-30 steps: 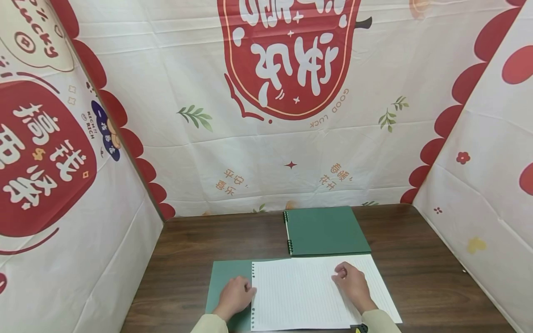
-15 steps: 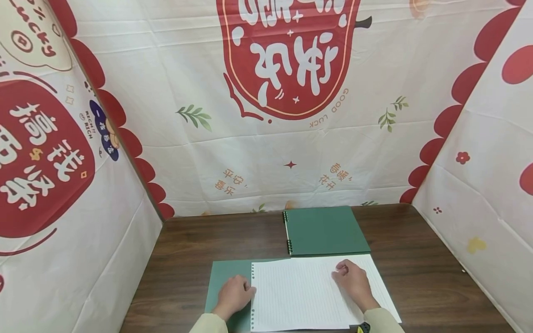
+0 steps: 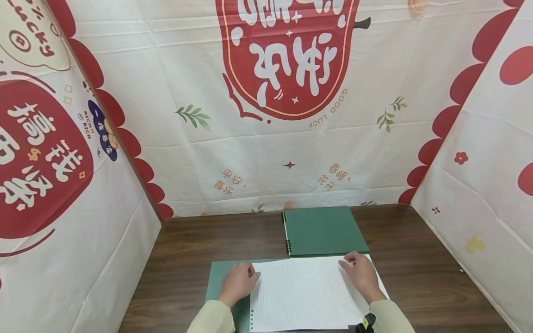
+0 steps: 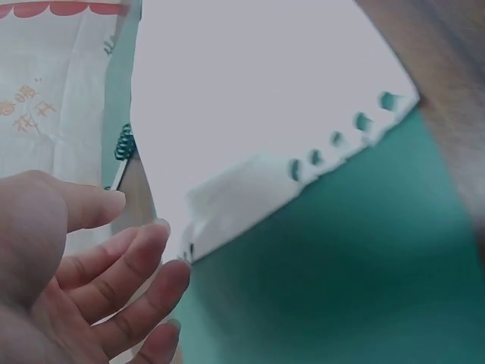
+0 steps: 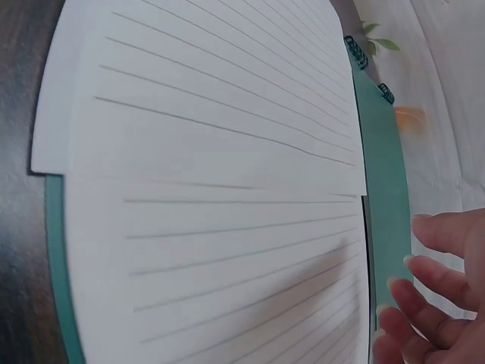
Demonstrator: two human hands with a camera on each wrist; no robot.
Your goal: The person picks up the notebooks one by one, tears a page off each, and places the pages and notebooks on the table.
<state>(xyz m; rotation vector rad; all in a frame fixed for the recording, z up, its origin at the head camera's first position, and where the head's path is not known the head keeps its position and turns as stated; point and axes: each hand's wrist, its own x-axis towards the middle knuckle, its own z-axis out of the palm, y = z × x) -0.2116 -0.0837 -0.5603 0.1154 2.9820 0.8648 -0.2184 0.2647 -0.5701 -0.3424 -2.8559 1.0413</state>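
A loose lined sheet with punched holes [image 3: 300, 296] lies across an opened green notebook [image 3: 215, 273]. My left hand [image 3: 239, 280] is by the sheet's far left corner. In the left wrist view, the fingertips of that hand [image 4: 114, 280] are close against the sheet's corner [image 4: 250, 98], thumb apart; contact is unclear. My right hand [image 3: 360, 273] is over the far right part of the paper. In the right wrist view its relaxed fingers [image 5: 417, 296] hold nothing, beside the far edge of the lined notebook page [image 5: 250, 280], which shows beyond the loose sheet [image 5: 227, 98].
Behind the paper lies a closed green spiral notebook [image 3: 326, 231]. All of it rests on a dark wooden table [image 3: 187, 245]. White printed cloth [image 3: 266, 152] hangs at the back and both sides. A black and yellow device [image 3: 366, 323] is at my right wrist.
Both hands have moved a little away from me, toward the far edge of the paper. My right hand has also shifted slightly to the right. The notebooks stay in place.
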